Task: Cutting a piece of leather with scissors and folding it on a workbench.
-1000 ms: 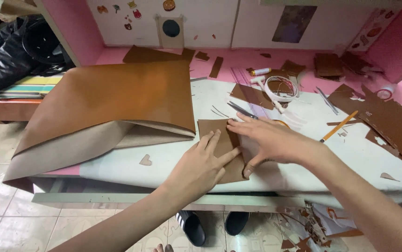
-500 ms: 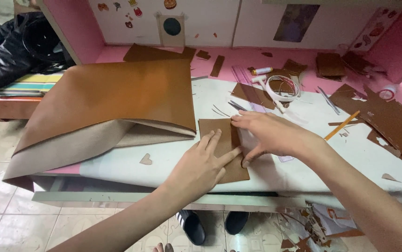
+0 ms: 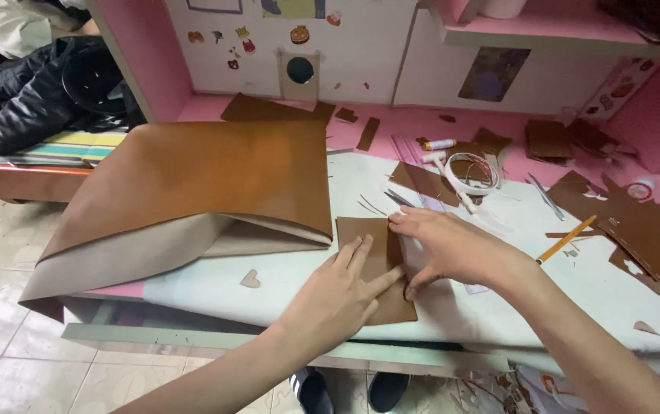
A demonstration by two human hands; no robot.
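Both hands are down flat on the small brown rectangular leather piece (image 3: 372,264), which lies at the near edge of the white-covered table (image 3: 284,280), just at three o'clock of the big folded tan leather sheet (image 3: 207,184). The left hand (image 3: 337,295) has its fingers spread wide, pressing, gripping nothing. The right hand (image 3: 445,245) lies across the piece from three o'clock, fingers stretched out, thumb tucked at the edge, also pinning rather than clutching. Risk here, I'd say: the piece sits close to the table's front lip, so uneven pressure could skid it off. The thin metal tools (image 3: 391,201) at twelve o'clock lie near the right fingertips, and a slip forward could catch them.
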